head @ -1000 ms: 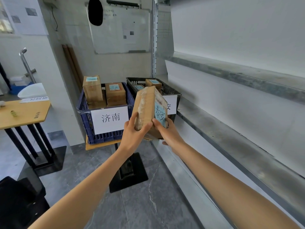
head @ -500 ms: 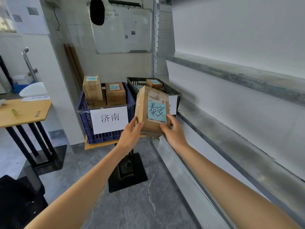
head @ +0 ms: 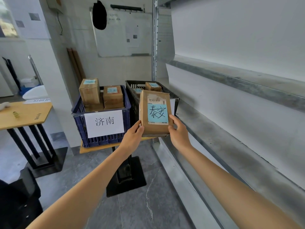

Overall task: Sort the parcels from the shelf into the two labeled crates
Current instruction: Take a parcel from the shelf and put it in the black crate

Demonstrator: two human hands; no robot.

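I hold a brown cardboard parcel (head: 155, 113) upright in front of me, its blue label reading 泰安 facing me. My left hand (head: 132, 138) grips its lower left edge and my right hand (head: 179, 134) grips its lower right edge. Behind it on the left stands a blue crate (head: 102, 129) with a white sign 济南, holding brown parcels (head: 90, 91). A black crate (head: 132, 93) sits to the right of it, partly hidden by the held parcel, with parcels (head: 153, 86) inside. The metal shelf (head: 231, 142) runs along my right with no parcels on it.
Both crates rest on a small wooden table with a black pedestal base (head: 127, 176). A wooden desk with black legs (head: 23, 113) stands at the left. A black object (head: 18, 204) sits at the lower left. A whiteboard (head: 122, 33) hangs on the far wall.
The parcel has been turned so its blue label faces me squarely, and both hands have shifted to its lower edges. The parcel sits slightly further right.
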